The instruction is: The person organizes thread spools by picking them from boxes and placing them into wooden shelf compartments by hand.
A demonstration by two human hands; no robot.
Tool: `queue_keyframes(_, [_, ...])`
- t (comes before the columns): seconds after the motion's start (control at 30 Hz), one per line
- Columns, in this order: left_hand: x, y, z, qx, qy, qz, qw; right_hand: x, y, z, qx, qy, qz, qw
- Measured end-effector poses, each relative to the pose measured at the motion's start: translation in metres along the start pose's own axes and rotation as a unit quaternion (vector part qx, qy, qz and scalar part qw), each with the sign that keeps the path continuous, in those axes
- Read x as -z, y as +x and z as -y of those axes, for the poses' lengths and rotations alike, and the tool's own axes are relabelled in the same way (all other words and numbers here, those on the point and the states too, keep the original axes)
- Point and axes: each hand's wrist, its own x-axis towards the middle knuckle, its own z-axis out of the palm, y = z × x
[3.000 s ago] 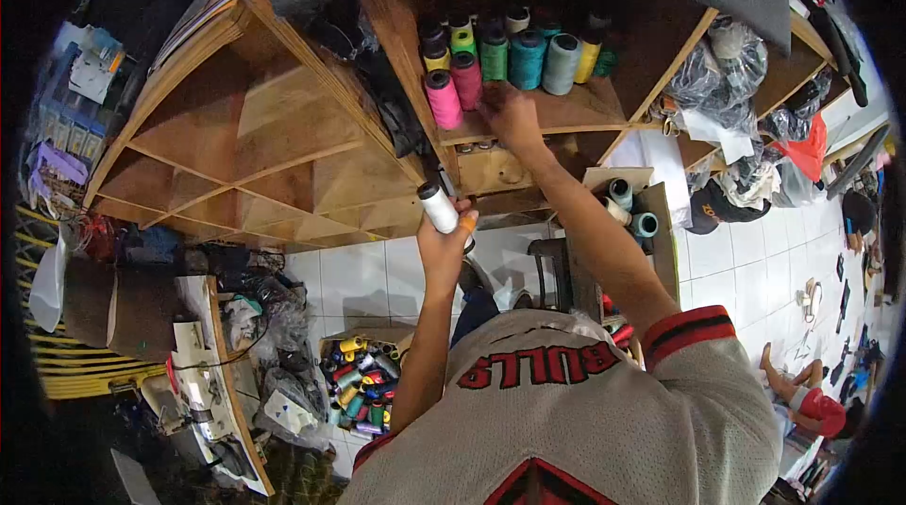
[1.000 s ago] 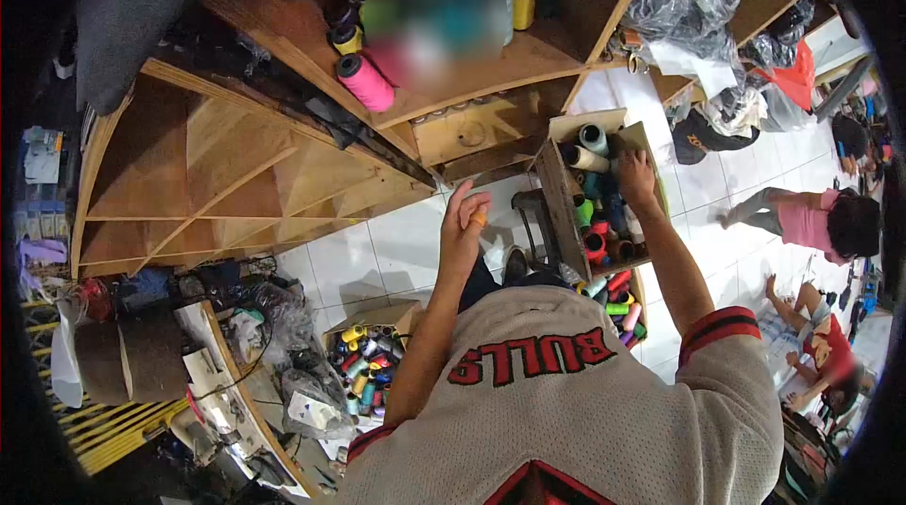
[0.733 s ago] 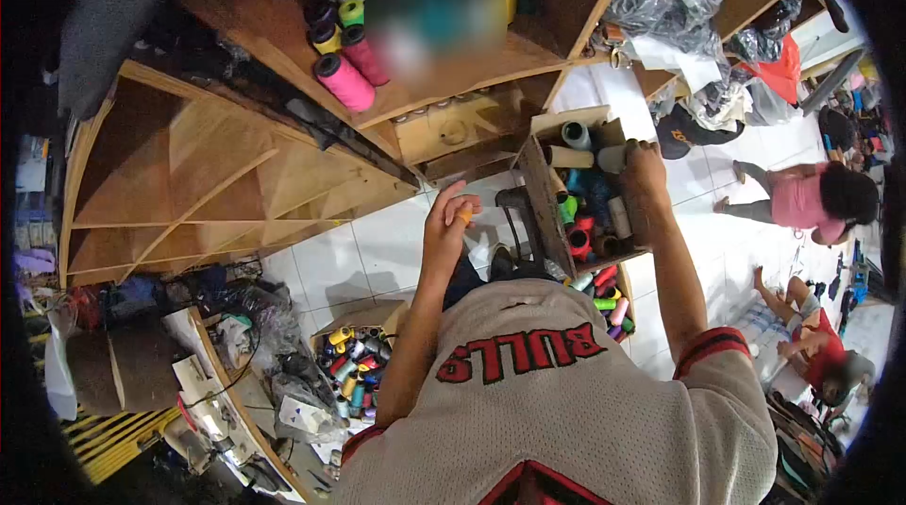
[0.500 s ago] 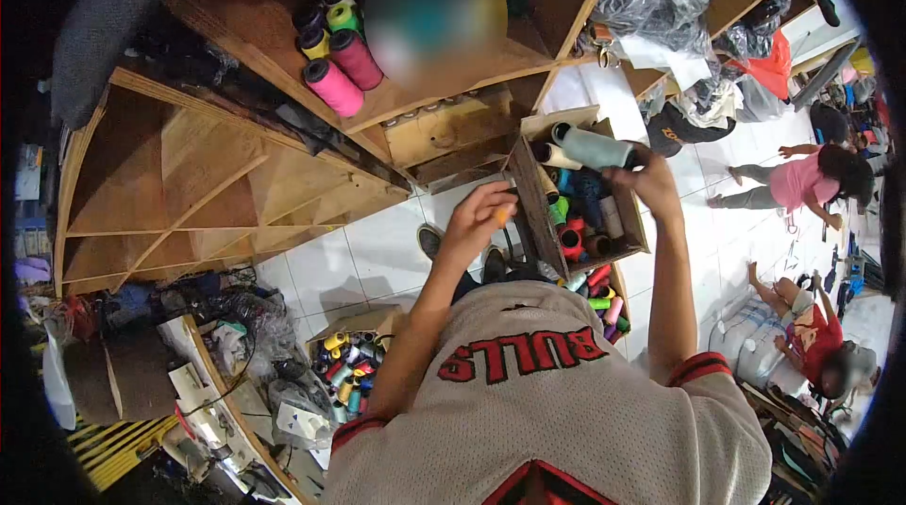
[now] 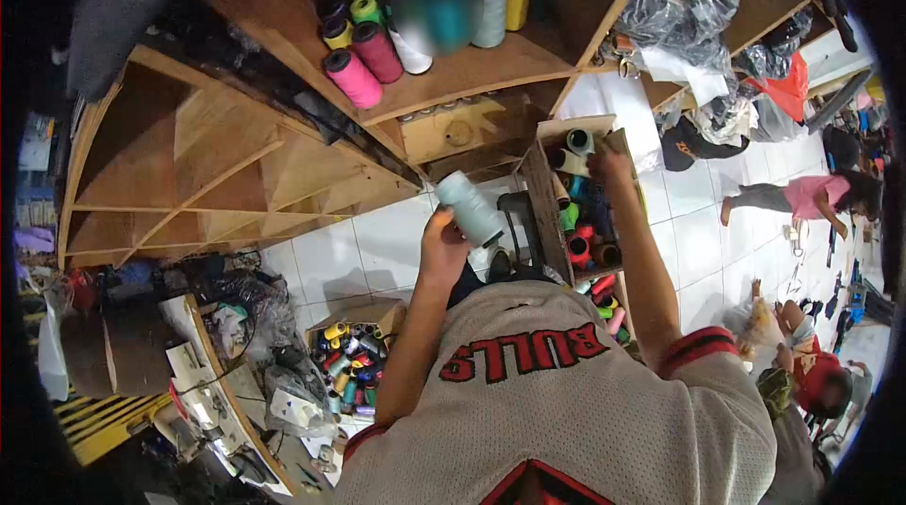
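Note:
Wrapped round a pale blue-grey thread cone [image 5: 469, 210], my left hand [image 5: 444, 245] is in front of the lower shelves. My right hand [image 5: 612, 168] reaches into the upper part of a box of thread cones [image 5: 542, 186]; its fingers are partly hidden and blurred, and whether they hold a cone cannot be made out. A grey cone [image 5: 579, 141] lies beside that hand. On the upper shelf [image 5: 528, 62] stand several cones, among them a pink one [image 5: 352, 79], a white one [image 5: 412, 51] and a yellow one [image 5: 517, 5].
Below left is another box of colourful spools [image 5: 397, 318]. Empty wooden compartments [image 5: 132, 160] lie left, plastic bags [image 5: 684, 9] upper right. A person in pink [image 5: 810, 196] and one in red [image 5: 817, 375] are at the far right. A sewing machine [image 5: 193, 392] is lower left.
The white cone has gone from my left hand to the shelf. My right hand took a pale cone out of the box; that cone is now in my left hand, and my right hand is back at the box.

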Motion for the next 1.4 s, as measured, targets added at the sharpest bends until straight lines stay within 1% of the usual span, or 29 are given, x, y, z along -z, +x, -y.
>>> queue_keyframes(0.03, [0.005,-0.003,-0.002,0.015,-0.047,-0.016,0.999,0.015,0.034,-0.017,0.113,-0.035,0.049,0.992])
queue_keyframes(0.07, [0.008,-0.003,-0.003,0.019,-0.051,-0.045,0.998,0.030,0.067,-0.034,0.227,-0.059,0.091,0.968])
queue_keyframes(0.13, [0.018,-0.004,-0.010,0.005,-0.056,-0.012,0.998,0.016,0.084,-0.034,0.288,-0.053,0.092,0.952])
queue_keyframes(0.17, [0.024,-0.006,-0.012,0.003,-0.056,0.003,0.998,0.015,0.091,-0.034,0.145,0.026,0.096,0.984])
queue_keyframes(0.2, [0.019,-0.009,-0.015,-0.009,-0.040,-0.007,0.999,0.010,0.093,-0.029,0.002,0.117,0.073,0.990])
queue_keyframes(0.23, [0.014,-0.012,-0.019,-0.018,-0.040,-0.006,0.999,0.006,0.094,-0.024,-0.057,0.145,0.049,0.987])
queue_keyframes(0.3, [0.008,-0.016,-0.023,-0.036,-0.043,-0.007,0.998,-0.001,0.093,-0.016,-0.081,0.129,0.037,0.988])
queue_keyframes(0.33, [0.011,-0.016,-0.023,-0.034,-0.047,-0.034,0.998,-0.004,0.091,-0.011,-0.090,0.118,0.038,0.988])
queue_keyframes(0.43, [0.005,-0.017,-0.026,-0.043,-0.062,-0.007,0.997,-0.008,0.082,0.000,-0.111,0.083,0.049,0.989])
queue_keyframes(0.63, [0.009,-0.006,-0.023,-0.030,-0.004,-0.025,0.999,-0.008,0.061,0.019,-0.146,0.019,0.045,0.988])
queue_keyframes(0.7, [0.000,-0.007,-0.027,-0.020,0.006,-0.009,1.000,-0.007,0.057,0.019,-0.153,0.015,0.047,0.987])
queue_keyframes(0.87, [-0.001,-0.001,-0.027,-0.013,0.019,-0.006,1.000,-0.015,0.069,0.014,-0.104,-0.018,0.045,0.993])
queue_keyframes(0.97, [0.003,0.001,-0.021,0.007,0.010,-0.009,1.000,-0.026,0.079,0.013,-0.054,-0.104,0.023,0.993])
queue_keyframes(1.0, [0.001,0.000,-0.020,0.017,0.003,-0.009,1.000,-0.029,0.083,0.012,-0.030,-0.151,0.008,0.988])
queue_keyframes(1.03, [-0.001,0.001,-0.020,0.025,-0.004,-0.007,1.000,-0.032,0.090,0.007,0.009,-0.213,-0.017,0.977])
queue_keyframes(1.1, [0.000,0.007,-0.016,0.029,-0.001,-0.021,0.999,-0.036,0.100,-0.004,0.087,-0.337,-0.081,0.934])
queue_keyframes(1.17, [0.007,0.010,-0.012,0.027,0.012,-0.027,0.999,-0.036,0.105,-0.016,0.153,-0.385,-0.136,0.900])
queue_keyframes(1.2, [0.012,0.013,-0.010,0.023,0.023,-0.025,0.999,-0.038,0.099,-0.014,0.148,-0.351,-0.123,0.916])
queue_keyframes(1.23, [0.008,0.012,-0.011,0.017,0.033,-0.023,0.999,-0.038,0.086,-0.010,0.132,-0.264,-0.073,0.952])
queue_keyframes(1.27, [0.006,0.009,-0.013,0.007,0.038,0.000,0.999,-0.038,0.072,-0.006,0.107,-0.162,-0.014,0.981])
queue_keyframes(1.3, [0.004,0.008,-0.014,0.003,0.051,-0.006,0.999,-0.036,0.057,0.000,0.092,-0.083,0.024,0.992])
queue_keyframes(1.33, [0.003,0.008,-0.014,-0.001,0.064,-0.010,0.998,-0.035,0.041,0.006,0.087,-0.040,0.051,0.994])
queue_keyframes(1.37, [0.001,0.008,-0.015,-0.006,0.077,-0.014,0.997,-0.039,0.019,0.017,0.135,-0.044,0.029,0.990])
queue_keyframes(1.4, [-0.002,0.007,-0.018,-0.008,0.101,0.010,0.995,-0.043,-0.005,0.028,0.182,-0.049,0.005,0.982])
